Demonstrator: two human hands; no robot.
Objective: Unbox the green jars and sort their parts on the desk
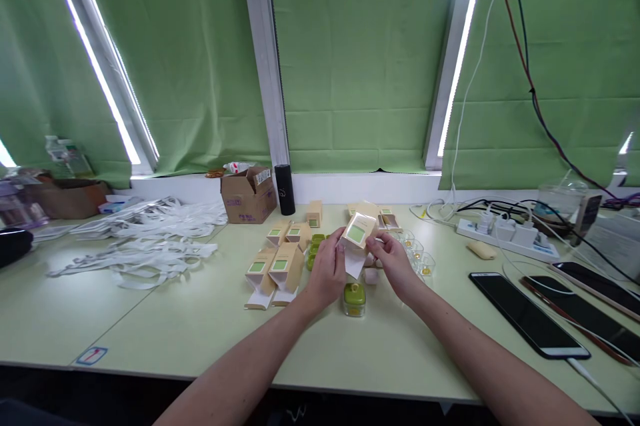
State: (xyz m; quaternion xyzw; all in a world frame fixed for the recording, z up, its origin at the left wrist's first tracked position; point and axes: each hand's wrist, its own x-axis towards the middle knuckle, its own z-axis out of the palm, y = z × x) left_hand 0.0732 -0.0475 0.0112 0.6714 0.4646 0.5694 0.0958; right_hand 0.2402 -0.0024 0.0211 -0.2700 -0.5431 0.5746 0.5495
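Note:
Between both hands I hold a small beige carton [361, 226] with a green panel, tilted above the table, its white flap hanging down. My left hand [327, 269] grips its left side and my right hand [393, 263] pinches its lower right edge. Just below stands a small clear jar with a green lid [355, 299]. More green lids [314, 249] sit behind my left hand, partly hidden. Clear cups [425, 265] with yellow bottoms are beside my right hand. To the left, several similar cartons [285, 266] stand with flaps out.
A cardboard box [249, 196] and a black cylinder [285, 190] stand at the back. White straps [145, 256] lie on the left. On the right are phones [525, 313], a power strip [510, 239], cables and a beige oval object [481, 251]. Green blinds [360, 66] hang behind the table.

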